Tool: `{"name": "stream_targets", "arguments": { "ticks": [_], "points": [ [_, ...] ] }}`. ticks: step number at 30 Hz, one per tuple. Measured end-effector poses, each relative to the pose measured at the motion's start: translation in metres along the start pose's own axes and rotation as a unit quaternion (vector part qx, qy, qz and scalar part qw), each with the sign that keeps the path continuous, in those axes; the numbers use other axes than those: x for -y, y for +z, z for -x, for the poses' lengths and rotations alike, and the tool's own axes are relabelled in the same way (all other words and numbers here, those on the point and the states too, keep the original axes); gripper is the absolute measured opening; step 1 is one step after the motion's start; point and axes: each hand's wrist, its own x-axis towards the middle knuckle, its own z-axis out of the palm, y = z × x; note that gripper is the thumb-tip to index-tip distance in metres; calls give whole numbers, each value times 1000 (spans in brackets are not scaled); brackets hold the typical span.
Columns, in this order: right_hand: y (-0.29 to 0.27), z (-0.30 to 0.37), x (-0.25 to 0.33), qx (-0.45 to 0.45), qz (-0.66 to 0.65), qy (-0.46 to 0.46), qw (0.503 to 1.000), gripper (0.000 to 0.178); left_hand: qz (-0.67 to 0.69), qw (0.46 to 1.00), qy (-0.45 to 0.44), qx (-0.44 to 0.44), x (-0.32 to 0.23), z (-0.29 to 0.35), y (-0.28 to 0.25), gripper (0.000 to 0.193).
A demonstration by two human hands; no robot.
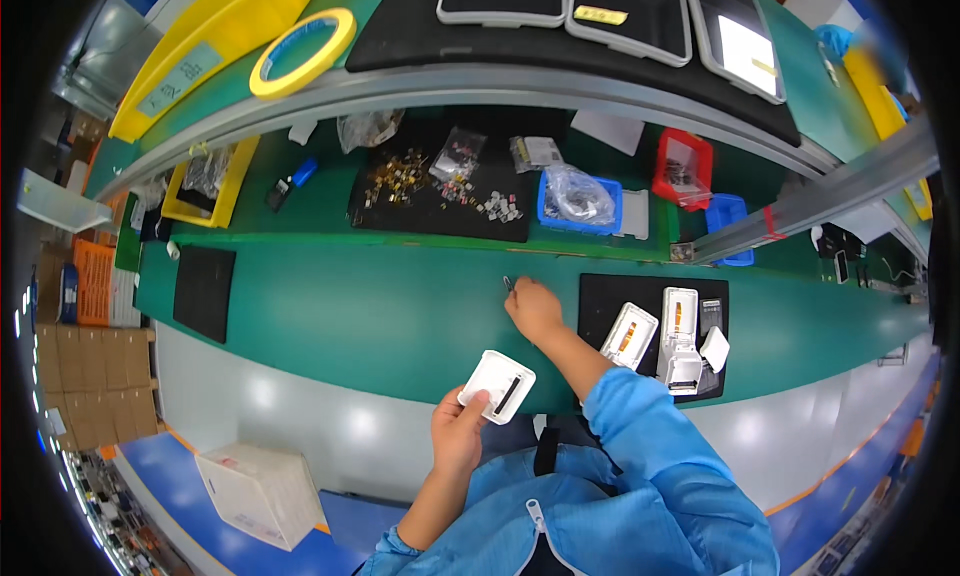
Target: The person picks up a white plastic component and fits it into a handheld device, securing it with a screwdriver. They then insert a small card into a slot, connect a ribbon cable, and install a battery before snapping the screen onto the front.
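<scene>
My left hand (457,435) grips a white square plastic cover (492,372) by its lower left edge, thumb on top. A black strip (507,396) lies along one side of the cover. Above the green bench, my right hand (537,311) has its fingers closed around a small dark piece (507,284), whose kind is too small to make out. To the right of that hand, a black mat (597,291) carries two open white plastic housings (630,334) (680,316) with orange strips inside. A small white part (715,349) sits beside them.
A green bench (380,316) spans the view, with a metal-framed shelf (500,82) over its back. Beneath the shelf stand a blue bin (545,216), a red bin (684,136) and small loose parts (400,176). Another black mat (203,294) lies at the left.
</scene>
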Motion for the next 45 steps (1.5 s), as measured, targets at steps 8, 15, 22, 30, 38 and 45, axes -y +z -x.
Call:
{"name": "stream_targets", "arguments": {
  "ticks": [8, 15, 22, 30, 38, 45],
  "points": [
    [-131, 147, -53, 5, -727, 142, 671, 10, -111, 981, -47, 149, 4, -19, 29, 24],
    [-156, 268, -38, -117, -664, 154, 722, 24, -202, 914, -158, 315, 40, -17, 100, 26],
    [-136, 306, -44, -257, -706, 205, 627, 16, -255, 840, -232, 418, 68, 8, 133, 28],
    [-199, 282, -70, -238, -247, 104, 933, 17, -577, 587, 182, 537, 60, -15, 163, 62],
    [-223, 236, -69, -111, -110, -27, 987, 17, -589, 468, 264, 604, 24, -26, 196, 41],
    [-61, 274, -91, -277, -424, 326, 798, 29, -309, 876, 67, 365, 76, -95, 110, 26]
  ]
}}
